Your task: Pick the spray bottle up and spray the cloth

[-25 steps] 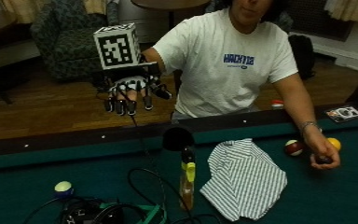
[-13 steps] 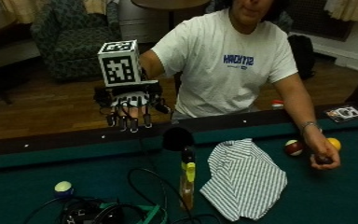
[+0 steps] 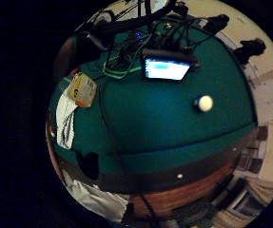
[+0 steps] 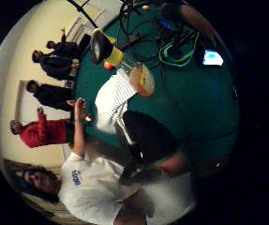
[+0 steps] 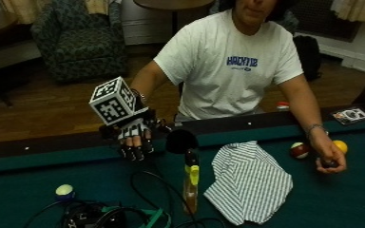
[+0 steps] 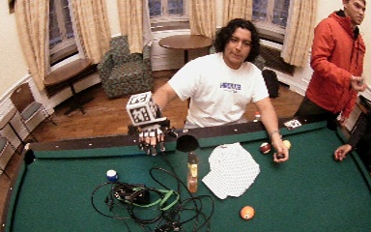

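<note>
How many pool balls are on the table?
4: blue-and-white ball by the cables; red-and-white ball and yellow ball beside the bare hand; orange ball alone. That hand may hide another.

Dim warm room, dark palm views

A wood floor, a patterned armchair, a round table and curtained windows behind; chairs line the wall.

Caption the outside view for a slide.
Gloved right hand, fingers down, hovers over the table's near rail beside the upright spray bottle; striped cloth lies next to it.
</note>
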